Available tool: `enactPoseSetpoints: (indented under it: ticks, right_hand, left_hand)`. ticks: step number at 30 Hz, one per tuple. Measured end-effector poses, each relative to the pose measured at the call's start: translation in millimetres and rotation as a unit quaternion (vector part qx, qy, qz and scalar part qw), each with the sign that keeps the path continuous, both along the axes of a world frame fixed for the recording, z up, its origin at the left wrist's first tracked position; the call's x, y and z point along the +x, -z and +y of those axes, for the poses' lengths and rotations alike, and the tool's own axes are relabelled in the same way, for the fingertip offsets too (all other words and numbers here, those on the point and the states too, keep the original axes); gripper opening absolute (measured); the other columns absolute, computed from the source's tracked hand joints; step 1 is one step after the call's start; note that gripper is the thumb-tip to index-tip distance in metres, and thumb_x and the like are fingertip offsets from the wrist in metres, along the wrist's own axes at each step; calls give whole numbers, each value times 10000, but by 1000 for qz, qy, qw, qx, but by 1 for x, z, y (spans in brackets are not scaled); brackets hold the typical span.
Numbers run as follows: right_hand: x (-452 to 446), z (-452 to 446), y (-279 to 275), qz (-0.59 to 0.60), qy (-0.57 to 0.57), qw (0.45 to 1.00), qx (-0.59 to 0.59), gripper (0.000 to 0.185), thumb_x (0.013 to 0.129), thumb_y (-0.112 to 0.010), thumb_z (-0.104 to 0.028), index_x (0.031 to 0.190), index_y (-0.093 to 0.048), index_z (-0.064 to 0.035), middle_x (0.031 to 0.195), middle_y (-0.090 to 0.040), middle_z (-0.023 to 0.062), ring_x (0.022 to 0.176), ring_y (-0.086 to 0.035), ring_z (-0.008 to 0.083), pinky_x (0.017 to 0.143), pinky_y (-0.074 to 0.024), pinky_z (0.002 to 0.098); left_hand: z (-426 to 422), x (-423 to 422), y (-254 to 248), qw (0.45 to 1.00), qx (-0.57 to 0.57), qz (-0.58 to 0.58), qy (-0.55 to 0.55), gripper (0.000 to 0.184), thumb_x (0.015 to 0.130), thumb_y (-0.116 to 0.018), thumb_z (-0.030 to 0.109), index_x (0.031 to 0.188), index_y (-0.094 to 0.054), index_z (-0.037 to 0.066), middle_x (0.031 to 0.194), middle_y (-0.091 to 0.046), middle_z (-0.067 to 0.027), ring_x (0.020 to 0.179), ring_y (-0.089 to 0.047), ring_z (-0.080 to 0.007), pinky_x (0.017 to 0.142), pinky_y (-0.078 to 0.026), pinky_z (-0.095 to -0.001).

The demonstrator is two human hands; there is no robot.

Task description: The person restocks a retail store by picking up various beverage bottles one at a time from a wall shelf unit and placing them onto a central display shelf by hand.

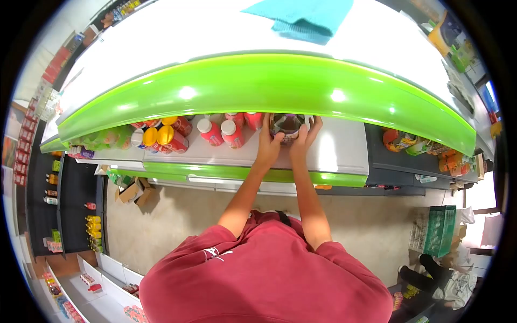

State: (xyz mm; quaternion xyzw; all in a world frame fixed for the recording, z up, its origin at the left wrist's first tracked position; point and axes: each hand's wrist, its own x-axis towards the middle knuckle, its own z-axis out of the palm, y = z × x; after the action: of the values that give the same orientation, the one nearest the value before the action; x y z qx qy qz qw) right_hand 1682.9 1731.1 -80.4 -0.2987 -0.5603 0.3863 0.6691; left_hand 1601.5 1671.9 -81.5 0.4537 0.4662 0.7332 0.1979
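Both hands are on a dark, shiny pack [287,125] at the shelf, partly hidden under the green front strip of the upper shelf; its exact kind I cannot make out. My left hand [269,144] grips its left side, thumb on the near face. On the other side my right hand [306,138] holds it with fingers curled round the edge. Just left of my left hand stand several pink bottles with white caps, including a front pink bottle [232,134]. Farther left are red containers with yellow lids [171,138].
A green curved strip [258,86] overhangs the white lower shelf [344,145]. A teal cloth [309,19] lies on the top surface. Dark shelving with jars [399,140] is at right. On the floor are a green crate [439,231] and a cardboard box [137,191]. Another person [449,280] is lower right.
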Motion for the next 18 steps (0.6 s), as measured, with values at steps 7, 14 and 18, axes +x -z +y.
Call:
enactPoseSetpoints:
  ticks: [7,14,18]
  right_hand:
    - [44,-38,-84,40,92,963,248,768,951,-525,-584,1376,-347,31,1255,-542,230,1103,-555,314,927,-452,456]
    - [153,-130,-254,137,-295,871,367,570,848,-680,-418,1238,-494,-47,803,-666,125,568,-581,225,507,-477,334]
    - [168,-137,-306,115,-361,815,439,745,879,-663,-88,1509,-311,-271,790,-710,135,473,-561,191,460,-484,309]
  left_hand:
    - [-11,4,8,999,-44,-26,7,754,978,-598,306,1549,-227,-17,1504,-413,-203,1385,-401,-266,1134,-330,-390]
    - [-27,4,15,979,-193,62,-27,635,1014,-530,244,1527,-258,-14,1279,-587,-184,1141,-585,-236,981,-450,-340]
    - [-30,5,28,972,-217,80,-39,599,1025,-522,284,1503,-303,-1,1191,-624,-194,1063,-610,-241,926,-470,-345]
